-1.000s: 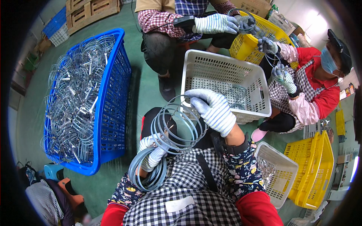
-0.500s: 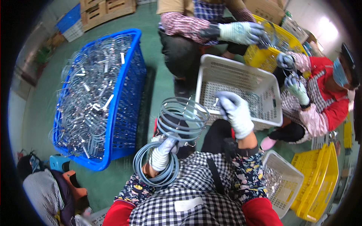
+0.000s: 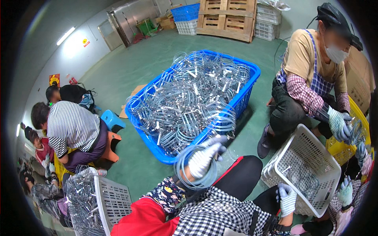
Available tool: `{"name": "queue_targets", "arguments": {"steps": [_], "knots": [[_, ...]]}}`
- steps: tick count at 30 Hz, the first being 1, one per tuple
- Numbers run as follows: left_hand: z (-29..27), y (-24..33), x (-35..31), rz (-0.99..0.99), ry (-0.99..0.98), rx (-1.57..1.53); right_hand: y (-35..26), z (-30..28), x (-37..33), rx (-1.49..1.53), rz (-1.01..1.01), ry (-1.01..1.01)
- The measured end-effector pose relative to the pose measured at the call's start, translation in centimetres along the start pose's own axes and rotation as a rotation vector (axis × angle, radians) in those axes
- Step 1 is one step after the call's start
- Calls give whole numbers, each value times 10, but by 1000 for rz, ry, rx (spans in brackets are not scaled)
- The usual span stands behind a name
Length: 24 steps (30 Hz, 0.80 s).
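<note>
My left hand (image 3: 204, 159), in a striped white-and-grey glove, is closed on a bundle of grey wire rings (image 3: 225, 121), blurred by motion. The bundle hangs over the near right rim of a large blue basket (image 3: 245, 105). More grey rings (image 3: 182, 167) are looped around my left wrist. The basket is heaped with similar wire rings (image 3: 189, 98) that have shiny metal pieces and white tags. My right hand (image 3: 286, 200), gloved too, is low beside a white basket (image 3: 303, 137), its fingers loosely bent and apart. I see nothing held in it.
A co-worker (image 3: 311, 78) sits at the right, handling wire parts over a yellow basket (image 3: 358, 114). Another's gloved hand (image 3: 345, 192) shows at the right edge. At the left are a white crate (image 3: 116, 200) of rings, seated people, a blue stool (image 3: 113, 120) and an orange stool (image 3: 112, 145).
The view has turned left toward the blue basket. My left hand has carried the ring bundle from my lap to the basket's rim. My right hand has lowered beside the white basket.
</note>
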<state>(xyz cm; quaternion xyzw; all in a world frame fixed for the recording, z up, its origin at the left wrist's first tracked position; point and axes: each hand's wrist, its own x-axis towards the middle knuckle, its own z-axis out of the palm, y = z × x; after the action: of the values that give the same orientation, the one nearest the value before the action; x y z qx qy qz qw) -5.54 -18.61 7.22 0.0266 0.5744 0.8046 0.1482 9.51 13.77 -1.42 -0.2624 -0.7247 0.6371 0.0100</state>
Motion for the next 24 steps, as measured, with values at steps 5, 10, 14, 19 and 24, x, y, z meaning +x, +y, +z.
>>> {"name": "queue_targets", "arguments": {"steps": [5,10,14,19,24], "knots": [[-63,53,37,239,208,-16,8,-4,-2,-5,60,7],[-178,104,89,475,477,136,18,-1,-8,-25,42,-11],[-218,127,113,536,595,539,13,1,-23,-80,69,-3],[-260,138,128,718,513,1400,4,11,-23,-412,-255,33],[-346,132,106,741,294,1106,10,6,-31,-185,-91,-58]]}}
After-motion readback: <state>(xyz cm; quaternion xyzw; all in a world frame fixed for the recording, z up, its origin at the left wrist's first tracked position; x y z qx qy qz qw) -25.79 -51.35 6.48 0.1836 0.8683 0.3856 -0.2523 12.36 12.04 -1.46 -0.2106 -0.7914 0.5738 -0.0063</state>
